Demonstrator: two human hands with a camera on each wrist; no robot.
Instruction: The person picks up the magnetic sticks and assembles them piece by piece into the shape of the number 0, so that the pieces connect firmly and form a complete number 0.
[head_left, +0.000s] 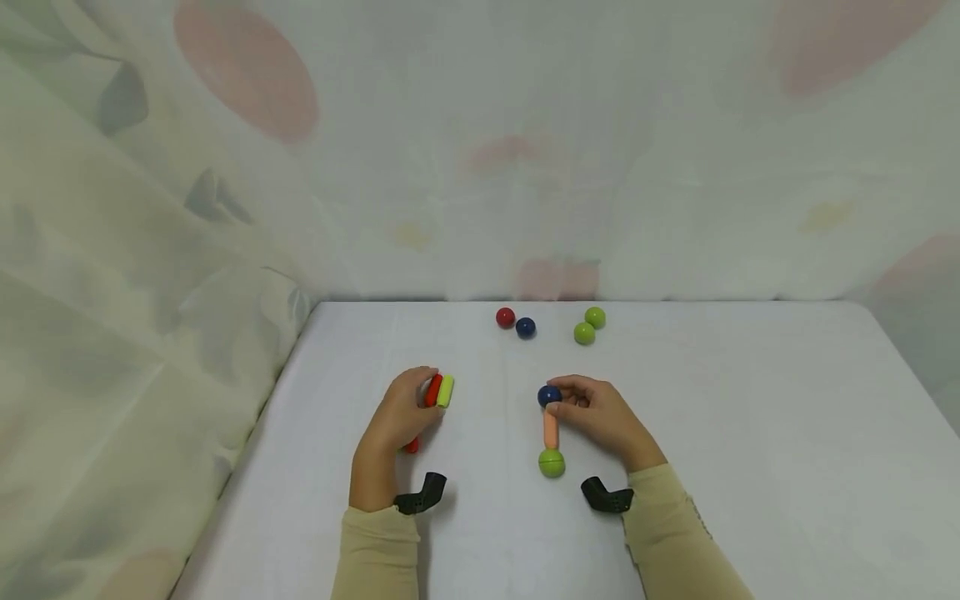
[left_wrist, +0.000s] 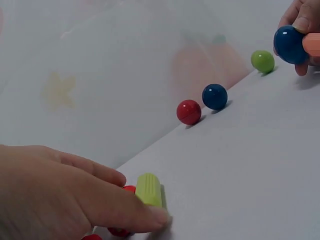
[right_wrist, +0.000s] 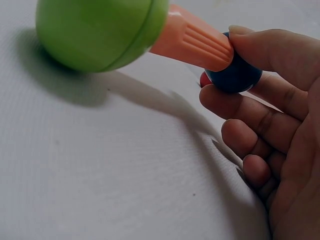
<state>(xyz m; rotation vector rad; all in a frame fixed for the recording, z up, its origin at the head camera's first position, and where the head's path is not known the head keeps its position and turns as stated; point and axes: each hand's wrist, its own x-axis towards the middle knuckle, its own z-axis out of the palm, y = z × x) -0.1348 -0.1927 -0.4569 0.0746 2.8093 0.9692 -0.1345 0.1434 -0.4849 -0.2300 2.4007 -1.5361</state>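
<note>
In the head view my right hand pinches a dark blue ball between thumb and fingers. An orange grooved stick joins that ball to a green ball at its near end. My left hand curls round a red stick, its index finger at the far end and its thumb at the near end. Beside the red stick is a yellow-green grooved stick, with the thumb tip overlapping its near end. Another red piece lies partly hidden under the left hand.
Toward the back of the white table are a red ball, a second blue ball and two green balls. A patterned cloth hangs behind the table, and more cloth drapes along its left side.
</note>
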